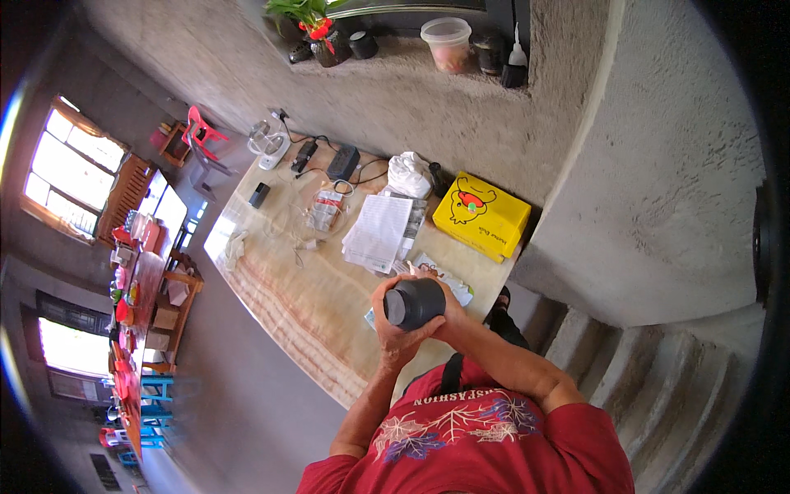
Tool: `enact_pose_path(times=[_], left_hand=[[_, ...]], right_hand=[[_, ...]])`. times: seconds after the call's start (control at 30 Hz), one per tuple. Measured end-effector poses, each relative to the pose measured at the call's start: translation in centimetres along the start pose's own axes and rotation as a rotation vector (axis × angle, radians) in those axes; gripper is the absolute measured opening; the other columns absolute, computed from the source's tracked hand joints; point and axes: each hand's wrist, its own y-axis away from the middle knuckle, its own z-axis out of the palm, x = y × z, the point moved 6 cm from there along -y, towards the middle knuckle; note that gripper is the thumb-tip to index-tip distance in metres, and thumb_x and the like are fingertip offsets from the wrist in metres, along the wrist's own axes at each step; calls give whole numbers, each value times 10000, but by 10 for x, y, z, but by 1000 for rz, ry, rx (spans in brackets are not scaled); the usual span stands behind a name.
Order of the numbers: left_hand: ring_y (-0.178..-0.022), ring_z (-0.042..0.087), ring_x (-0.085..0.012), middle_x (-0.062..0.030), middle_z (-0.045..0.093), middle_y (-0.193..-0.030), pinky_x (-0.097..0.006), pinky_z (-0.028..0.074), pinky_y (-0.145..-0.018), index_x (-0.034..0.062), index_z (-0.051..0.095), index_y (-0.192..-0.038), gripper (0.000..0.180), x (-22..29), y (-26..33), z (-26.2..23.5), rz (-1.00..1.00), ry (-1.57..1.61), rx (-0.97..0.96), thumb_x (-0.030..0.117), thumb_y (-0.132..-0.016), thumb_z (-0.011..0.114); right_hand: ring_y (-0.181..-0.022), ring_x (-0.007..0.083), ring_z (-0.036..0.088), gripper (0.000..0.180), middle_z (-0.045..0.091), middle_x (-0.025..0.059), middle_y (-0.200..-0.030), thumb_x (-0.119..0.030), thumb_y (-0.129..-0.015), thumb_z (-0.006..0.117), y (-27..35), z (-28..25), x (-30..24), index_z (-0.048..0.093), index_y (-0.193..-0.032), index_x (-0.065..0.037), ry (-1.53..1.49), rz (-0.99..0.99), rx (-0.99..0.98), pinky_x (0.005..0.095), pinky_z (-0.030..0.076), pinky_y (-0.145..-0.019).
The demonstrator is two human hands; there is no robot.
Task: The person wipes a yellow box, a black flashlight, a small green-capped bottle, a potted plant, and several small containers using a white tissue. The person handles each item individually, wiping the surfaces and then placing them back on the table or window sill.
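Observation:
Close to my chest, above the near side of a table, I hold a dark grey jar-like container (418, 303) between both hands. It is tilted, with a lighter round end toward the left. My left hand (388, 339) closes round its left side, thumb side up. My right hand (441, 323) wraps its right side and underside, with fingers reaching toward the left hand. Just beyond the hands lie a light blue and white packet (449, 280) and a stack of printed white sheets (380, 230). The container's far side and some fingers are hidden.
The marble-patterned table (304, 321) also bears a yellow box (481, 216), a white bundled bag (409, 174), a black adapter (343, 162) with cables, and a small fan (267, 144). Concrete steps (634, 362) descend at the right. A windowsill (395, 62) holds pots and tubs.

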Motion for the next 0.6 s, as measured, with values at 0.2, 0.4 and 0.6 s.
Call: enact_pose_path(times=[0.2, 0.4, 0.6], left_hand=[[-1018, 514, -207, -97, 505, -1095, -321, 407, -908, 38, 377, -1224, 764, 3, -11, -13, -114, 54, 166, 40, -569, 770], [-1016, 501, -198, -102, 473, -1108, -317, 408, -897, 39, 366, -1205, 757, -7, -8, -32, -88, -125, 135, 59, -581, 794], [-982, 495, -175, -100, 451, -1087, -306, 408, -852, 45, 306, -1167, 728, -1, 14, -4, 71, 26, 2, 95, -640, 806]], right_hand=[[-840, 166, 607, 287, 619, 53, -954, -309, -929, 422, 29, 19, 13, 555, -1065, -94, -2, 101, 45, 310, 499, -730], [-835, 183, 574, 311, 540, 46, -997, -224, -919, 472, 70, 36, -36, 455, -1174, -46, 651, -176, 191, 364, 487, -764], [-1215, 277, 388, 385, 458, 141, -1254, -183, -873, 452, 70, 94, -44, 459, -1229, -37, 1513, -696, -173, 369, 258, -1020]])
